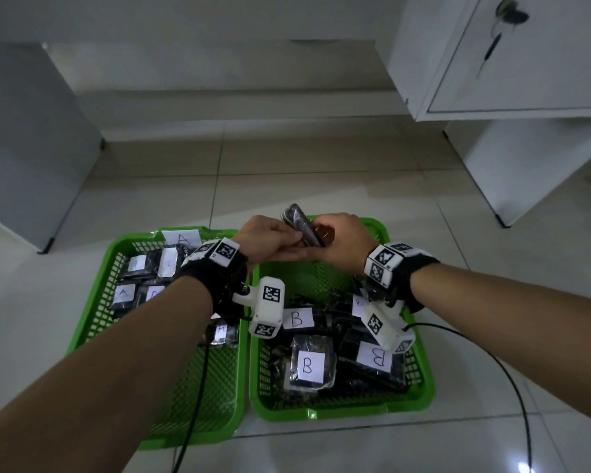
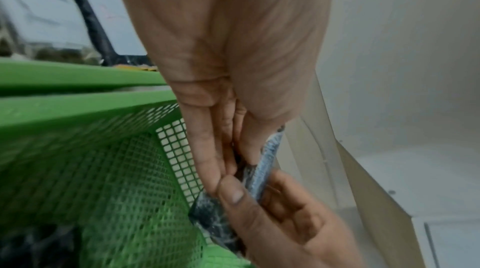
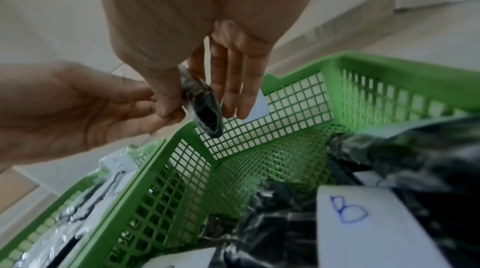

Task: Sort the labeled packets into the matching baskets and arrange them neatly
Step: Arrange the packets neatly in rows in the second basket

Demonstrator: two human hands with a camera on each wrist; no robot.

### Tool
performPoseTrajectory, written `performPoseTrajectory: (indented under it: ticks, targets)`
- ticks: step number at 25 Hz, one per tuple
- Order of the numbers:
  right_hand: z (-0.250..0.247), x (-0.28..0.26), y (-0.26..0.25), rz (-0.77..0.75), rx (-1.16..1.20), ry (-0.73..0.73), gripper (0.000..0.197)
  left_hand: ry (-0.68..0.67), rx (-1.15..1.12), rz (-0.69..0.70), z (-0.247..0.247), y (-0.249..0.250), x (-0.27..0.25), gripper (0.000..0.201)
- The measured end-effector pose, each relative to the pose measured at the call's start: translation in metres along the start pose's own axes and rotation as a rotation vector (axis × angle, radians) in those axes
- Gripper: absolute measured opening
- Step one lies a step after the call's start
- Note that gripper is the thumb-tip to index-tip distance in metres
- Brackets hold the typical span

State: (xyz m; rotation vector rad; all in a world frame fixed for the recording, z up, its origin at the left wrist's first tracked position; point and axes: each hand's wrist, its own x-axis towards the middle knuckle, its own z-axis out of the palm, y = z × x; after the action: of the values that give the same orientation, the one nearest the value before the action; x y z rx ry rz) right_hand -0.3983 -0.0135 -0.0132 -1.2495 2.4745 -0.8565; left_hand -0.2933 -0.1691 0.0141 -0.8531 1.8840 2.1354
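Two green mesh baskets stand side by side on the tiled floor. The left basket (image 1: 93, 319) has an "A" label (image 1: 182, 237) on its far wall and holds A packets (image 1: 123, 295). The right basket (image 1: 423, 370) holds several dark packets labelled B (image 1: 309, 365). Above the right basket's far left corner, both hands hold one dark shiny packet (image 1: 301, 221) edge-up; its label is hidden. My left hand (image 1: 296, 237) pinches it from the left and my right hand (image 1: 321, 233) grips it from the right. In the wrist views the packet (image 2: 262, 169) (image 3: 205, 108) sits between thumbs and fingers.
A white locked cabinet (image 1: 509, 80) stands at the back right and a grey cabinet (image 1: 24, 148) at the left. Black cables trail from both wrists, one across the floor (image 1: 512, 387) right of the baskets. The far half of the right basket's floor (image 3: 259, 159) is bare mesh.
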Motion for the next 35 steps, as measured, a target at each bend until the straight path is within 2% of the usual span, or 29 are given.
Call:
performPoseTrajectory:
  ticks: [2, 3, 5, 6, 8, 10, 13, 17, 21, 24, 26, 28, 30, 32, 33, 34, 35]
  targets:
    - [0.001, 0.005, 0.004, 0.033, 0.062, -0.024, 0.027, 0.041, 0.154, 0.021, -0.005, 0.004, 0.000, 0.009]
    - [0.001, 0.007, 0.006, 0.050, 0.030, -0.064, 0.022, 0.123, 0.348, 0.093, -0.010, 0.002, 0.004, 0.009]
    - [0.001, 0.011, 0.007, 0.044, -0.213, -0.212, 0.019, 0.337, 0.851, 0.298, -0.023, -0.004, 0.011, 0.016]
    - [0.004, 0.013, 0.006, 0.029, -0.364, -0.298, 0.021, 0.373, 1.049, 0.347, -0.029, -0.008, 0.014, 0.025]
    - [0.012, 0.015, 0.003, -0.001, -0.543, -0.391, 0.033, 0.301, 1.241, 0.303, -0.037, -0.017, 0.020, 0.047]
    - [0.024, 0.018, 0.000, -0.033, -0.571, -0.402, 0.045, 0.240, 1.197, 0.236, -0.042, -0.025, 0.024, 0.060]
    - [0.042, 0.022, 0.003, -0.076, -0.578, -0.439, 0.055, 0.205, 1.182, 0.257, -0.046, -0.032, 0.028, 0.078]
    - [0.047, 0.032, -0.002, 0.011, -0.604, -0.590, 0.049, 0.194, 1.227, 0.290, -0.049, -0.030, 0.027, 0.055]
    - [0.049, 0.036, -0.011, -0.086, -0.759, -0.525, 0.055, 0.212, 1.125, 0.299, -0.047, -0.029, 0.023, 0.065]
    - [0.054, 0.041, -0.016, -0.136, -0.843, -0.533, 0.039, 0.207, 1.105, 0.304, -0.046, -0.028, 0.022, 0.061]
    - [0.056, 0.043, -0.019, -0.127, -0.843, -0.543, 0.037, 0.200, 1.115, 0.306, -0.045, -0.027, 0.022, 0.056]
    - [0.054, 0.044, -0.020, -0.053, -0.746, -0.542, 0.033, 0.192, 1.116, 0.273, -0.044, -0.026, 0.021, 0.057]
    - [0.049, 0.043, -0.022, 0.022, -0.654, -0.516, 0.020, 0.206, 1.183, 0.263, -0.041, -0.025, 0.020, 0.062]
    - [0.043, 0.039, -0.025, 0.064, -0.623, -0.500, 0.010, 0.250, 1.287, 0.360, -0.030, -0.024, 0.017, 0.061]
    - [0.041, 0.035, -0.025, 0.069, -0.623, -0.519, 0.012, 0.246, 1.300, 0.408, -0.022, -0.024, 0.015, 0.052]
    - [0.037, 0.029, -0.025, 0.057, -0.618, -0.542, 0.013, 0.182, 1.310, 0.415, -0.012, -0.023, 0.013, 0.041]
    - [0.034, 0.023, -0.023, 0.041, -0.611, -0.555, 0.010, 0.056, 1.340, 0.368, -0.002, -0.024, 0.010, 0.031]
